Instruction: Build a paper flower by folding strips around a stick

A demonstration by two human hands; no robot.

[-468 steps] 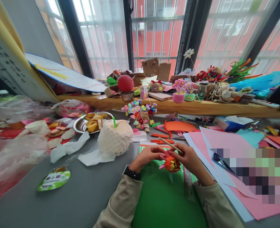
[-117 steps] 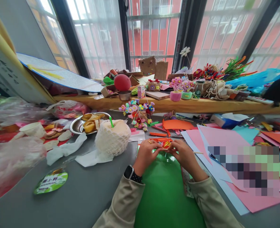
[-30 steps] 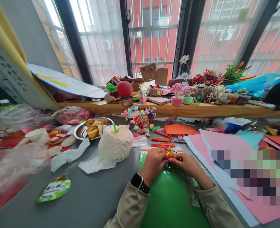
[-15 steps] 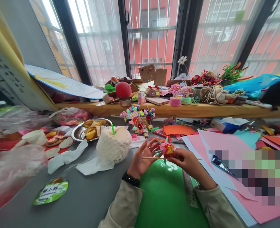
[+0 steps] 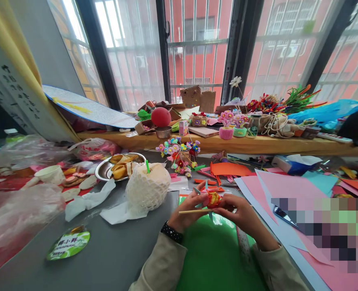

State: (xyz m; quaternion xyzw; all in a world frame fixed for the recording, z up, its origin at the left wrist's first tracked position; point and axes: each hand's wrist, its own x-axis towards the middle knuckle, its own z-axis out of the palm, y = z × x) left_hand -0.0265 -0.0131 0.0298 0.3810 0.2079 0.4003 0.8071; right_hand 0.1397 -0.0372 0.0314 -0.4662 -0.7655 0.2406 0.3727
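Observation:
Between my hands is a small red, pink and gold paper flower point(image 5: 214, 199) with pale blue pointed tips sticking out. My left hand point(image 5: 186, 210), with a dark dotted band at its wrist, has its fingers closed on the flower's left side. Its right side is pinched by my right hand point(image 5: 238, 208). A thin wooden stick point(image 5: 192, 211) runs beneath the flower, its left end free and its right part hidden behind my right fingers. Below both hands lies a glossy green mat point(image 5: 215, 254).
To the left stand a coconut in white netting point(image 5: 148, 188) and a metal bowl point(image 5: 99, 171). Pink paper sheets point(image 5: 288, 190) and a phone point(image 5: 284, 216) lie on the right. Bead-bright craft flowers point(image 5: 179, 151) stand ahead, below the crowded sill point(image 5: 130, 141).
My left hand, spread open before, has closed onto the paper flower. The stick's right end no longer shows past my right hand. The view has shifted slightly.

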